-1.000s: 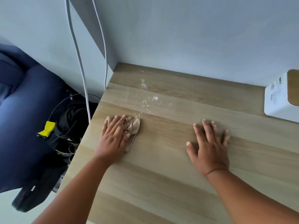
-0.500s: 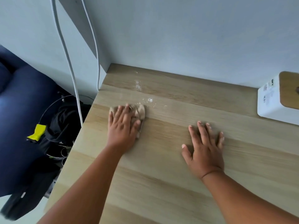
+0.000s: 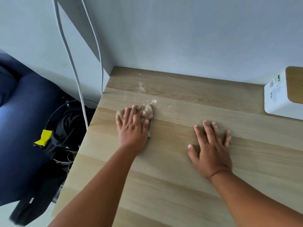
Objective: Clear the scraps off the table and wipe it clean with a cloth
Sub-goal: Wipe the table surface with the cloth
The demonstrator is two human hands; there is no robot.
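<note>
Two flat hands: left hand (image 3: 132, 128) presses crumpled cloth (image 3: 148, 112)

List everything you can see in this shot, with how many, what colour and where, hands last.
table: one, light wood, fills the lower right
white specks: scattered patches, far left part of the table, beyond the cloth
cloth: one, beige, crumpled, under the left hand
white box: one, right edge of the table
cables: two, white, hanging down the wall at left
yellow item: one, among dark things beside the table
left hand: flat, presses the cloth
right hand: flat, rests on the table
</note>
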